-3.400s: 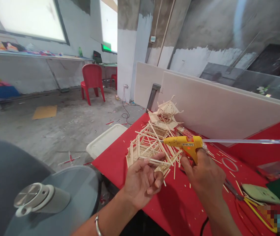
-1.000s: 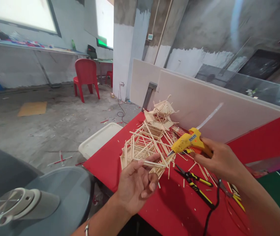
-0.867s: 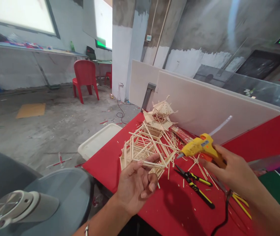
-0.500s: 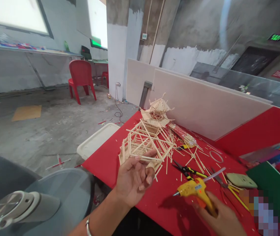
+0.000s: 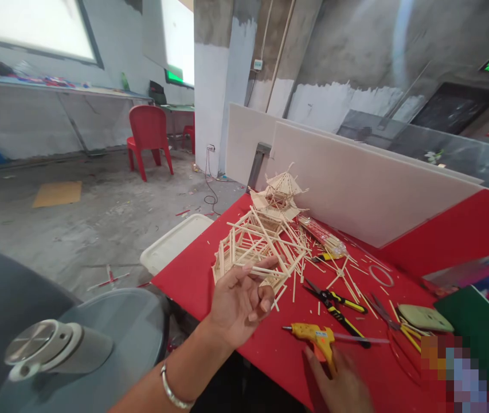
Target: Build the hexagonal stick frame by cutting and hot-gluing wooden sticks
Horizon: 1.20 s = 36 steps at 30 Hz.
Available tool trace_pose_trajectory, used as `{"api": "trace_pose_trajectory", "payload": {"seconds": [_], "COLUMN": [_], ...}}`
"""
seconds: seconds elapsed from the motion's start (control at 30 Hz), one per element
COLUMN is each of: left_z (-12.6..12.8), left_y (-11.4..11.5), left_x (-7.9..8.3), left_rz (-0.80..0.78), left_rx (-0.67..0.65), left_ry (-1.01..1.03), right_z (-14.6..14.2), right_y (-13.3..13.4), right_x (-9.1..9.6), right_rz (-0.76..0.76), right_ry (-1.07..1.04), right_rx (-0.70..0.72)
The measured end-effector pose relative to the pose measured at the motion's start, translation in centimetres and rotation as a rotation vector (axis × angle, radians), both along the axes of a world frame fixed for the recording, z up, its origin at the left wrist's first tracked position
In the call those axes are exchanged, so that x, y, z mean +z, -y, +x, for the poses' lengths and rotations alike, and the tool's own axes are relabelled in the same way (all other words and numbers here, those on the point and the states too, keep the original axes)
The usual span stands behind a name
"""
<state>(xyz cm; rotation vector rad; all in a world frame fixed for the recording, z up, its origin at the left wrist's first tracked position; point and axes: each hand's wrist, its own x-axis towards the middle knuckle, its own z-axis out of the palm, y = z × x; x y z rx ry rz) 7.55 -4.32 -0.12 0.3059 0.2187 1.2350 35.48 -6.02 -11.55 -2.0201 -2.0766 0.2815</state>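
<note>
My left hand (image 5: 238,304) is raised over the near edge of the red table (image 5: 278,355), palm up. Its thumb and fingertips pinch thin sticks at the front of a pale wooden stick frame (image 5: 259,249). Behind that frame stands a smaller stick tower with a pointed roof (image 5: 279,195). My right hand (image 5: 341,385) is low at the bottom edge, fingers closed round the handle of a yellow glue gun (image 5: 313,332). The gun lies on the table with its nozzle pointing left and a clear glue stick trailing right.
Black-and-yellow cutters (image 5: 334,301), loose sticks, a wrapped stick bundle (image 5: 321,236) and a rubber ring (image 5: 380,275) lie right of the frame. White boards (image 5: 364,189) lean behind the table. A white tray (image 5: 175,241) sits off its left corner, a red chair (image 5: 147,135) further back.
My right hand has brought the glue gun away from the frame, down to the table near me, where it now lies. My left hand has kept its pinch on the sticks.
</note>
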Motion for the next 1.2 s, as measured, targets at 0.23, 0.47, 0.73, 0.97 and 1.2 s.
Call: {"api": "trace_pose_trajectory", "payload": {"seconds": [0.23, 0.47, 0.73, 0.97, 1.2], "left_z": [0.1, 0.0, -0.1, -0.2, -0.4], "left_y": [0.1, 0.1, 0.0, 0.1, 0.1], "left_x": [0.1, 0.1, 0.1, 0.4, 0.0], "left_rz": [-0.011, -0.011, -0.018, -0.016, -0.042], "left_rx": [0.005, -0.002, -0.017, -0.005, -0.038], "left_ry": [-0.008, -0.013, -0.016, -0.026, -0.016], "right_z": [-1.8, -7.8, -14.3, -16.1, -16.3], "right_y": [-2.0, -8.2, -16.2, -17.2, -17.6], "right_x": [7.9, 18.9, 21.2, 20.4, 19.5], "right_rz": [0.039, 0.189, -0.401, -0.72, -0.807], "right_ry": [-0.34, -0.527, -0.618, -0.802, -0.856], "right_rx": [0.09, 0.463, 0.647, 0.596, 0.508]}}
